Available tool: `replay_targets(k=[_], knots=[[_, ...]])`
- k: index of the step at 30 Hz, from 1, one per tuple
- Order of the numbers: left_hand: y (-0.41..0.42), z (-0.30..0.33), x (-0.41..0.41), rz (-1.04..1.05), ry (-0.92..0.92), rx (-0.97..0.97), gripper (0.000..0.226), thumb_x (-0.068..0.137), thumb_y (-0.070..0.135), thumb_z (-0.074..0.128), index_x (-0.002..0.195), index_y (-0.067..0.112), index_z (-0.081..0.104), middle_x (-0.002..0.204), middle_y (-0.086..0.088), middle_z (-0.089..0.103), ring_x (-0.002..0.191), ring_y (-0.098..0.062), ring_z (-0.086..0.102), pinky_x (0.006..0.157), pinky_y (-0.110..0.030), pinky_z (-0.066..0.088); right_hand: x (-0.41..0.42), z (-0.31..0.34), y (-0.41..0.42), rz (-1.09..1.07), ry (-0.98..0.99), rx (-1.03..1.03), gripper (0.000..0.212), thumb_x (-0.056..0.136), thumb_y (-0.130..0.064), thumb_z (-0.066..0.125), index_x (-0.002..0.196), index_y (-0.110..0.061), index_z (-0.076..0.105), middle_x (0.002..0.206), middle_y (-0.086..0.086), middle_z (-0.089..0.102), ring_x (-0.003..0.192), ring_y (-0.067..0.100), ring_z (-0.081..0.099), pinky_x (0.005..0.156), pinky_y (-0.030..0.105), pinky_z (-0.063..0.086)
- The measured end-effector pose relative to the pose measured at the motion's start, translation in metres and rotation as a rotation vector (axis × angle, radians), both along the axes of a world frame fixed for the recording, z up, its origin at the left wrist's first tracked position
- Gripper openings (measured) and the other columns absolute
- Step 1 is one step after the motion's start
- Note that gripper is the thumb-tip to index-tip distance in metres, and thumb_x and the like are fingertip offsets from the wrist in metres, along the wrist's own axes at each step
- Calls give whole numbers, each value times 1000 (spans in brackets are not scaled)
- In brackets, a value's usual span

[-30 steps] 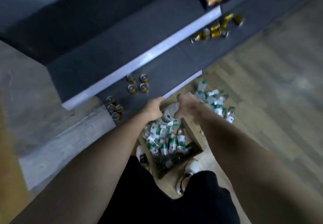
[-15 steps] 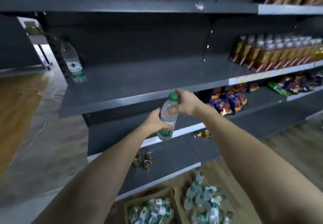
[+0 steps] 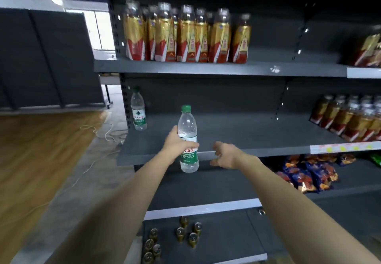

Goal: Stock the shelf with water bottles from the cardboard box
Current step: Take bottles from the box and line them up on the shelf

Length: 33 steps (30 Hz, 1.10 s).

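My left hand point(image 3: 178, 145) grips a clear water bottle point(image 3: 187, 127) with a green cap and green label, held upright in front of the edge of the dark grey middle shelf point(image 3: 237, 131). My right hand point(image 3: 225, 154) hovers just right of the bottle, fingers loosely spread, holding nothing. A second water bottle point(image 3: 138, 112) stands at the far left back of that same shelf. The cardboard box is out of view.
Gold-and-red drink bottles point(image 3: 185, 34) fill the shelf above, and more of them point(image 3: 350, 117) stand at the right of the middle shelf. Snack bags point(image 3: 309, 173) lie one shelf down. Small gold cans point(image 3: 185, 235) sit on the bottom shelf. A white cable point(image 3: 99, 131) lies on the floor at left.
The view has swung up from the box to the shelves. The bottle rose to middle-shelf height. My right hand let go of its top and now hovers beside it.
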<state>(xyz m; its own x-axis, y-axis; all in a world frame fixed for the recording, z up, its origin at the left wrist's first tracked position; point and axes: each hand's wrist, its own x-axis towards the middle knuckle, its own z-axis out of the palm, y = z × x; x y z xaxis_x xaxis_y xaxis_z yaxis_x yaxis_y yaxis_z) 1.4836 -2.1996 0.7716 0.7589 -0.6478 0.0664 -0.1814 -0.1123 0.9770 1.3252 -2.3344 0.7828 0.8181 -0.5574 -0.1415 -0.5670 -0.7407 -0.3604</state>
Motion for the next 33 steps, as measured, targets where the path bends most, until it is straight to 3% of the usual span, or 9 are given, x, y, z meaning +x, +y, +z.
replay_targets(k=[5,10,15,20,23,25,28,33], knots=[[-2,22,52,14,-16,-69,61,56,9,91,102,21,53,99,-1,71,90,-16,70,78,-32,57,48,-2,7,30,39,-86,73,78,-49,63,144,-28,37,140,4,54,125,29,54,102,39,46],[-12,34,107,42,42,-131,55,63,0,85,106,14,53,103,-7,70,87,-17,69,67,-25,54,102,-1,11,29,116,-208,68,82,-43,63,143,-28,36,144,5,48,129,36,47,105,42,42],[-16,18,173,122,-73,16,72,38,34,93,94,26,49,94,5,71,85,-17,71,81,-42,59,160,0,18,50,115,-206,66,85,-44,63,142,-22,39,142,5,48,128,35,48,103,40,42],[-20,12,211,155,-297,181,83,55,31,94,117,17,41,111,-2,63,99,-26,61,87,-41,52,209,-4,17,38,71,-148,60,83,-43,64,136,-22,45,137,4,53,122,32,54,100,41,47],[-21,1,227,118,-382,269,86,58,35,93,120,15,38,111,-3,60,102,-26,58,84,-40,49,229,-8,14,29,48,-139,60,83,-42,64,137,-22,45,137,4,54,122,31,55,100,41,47],[-20,-6,237,146,-363,262,83,57,41,92,115,16,39,109,0,60,101,-25,59,83,-38,49,238,-12,13,31,59,-132,60,84,-40,64,137,-22,44,137,5,54,121,31,55,99,41,48],[-16,-10,250,176,-287,221,88,51,51,90,115,19,40,117,-1,63,107,-25,62,92,-43,51,248,-20,10,44,84,-141,58,84,-40,64,135,-20,45,134,6,54,119,32,55,97,40,48],[-9,-2,261,34,-188,201,84,52,49,90,117,22,44,118,3,64,107,-18,62,96,-41,51,260,-24,6,81,96,-145,53,84,-38,63,130,-17,47,132,8,55,118,32,56,96,41,48]])
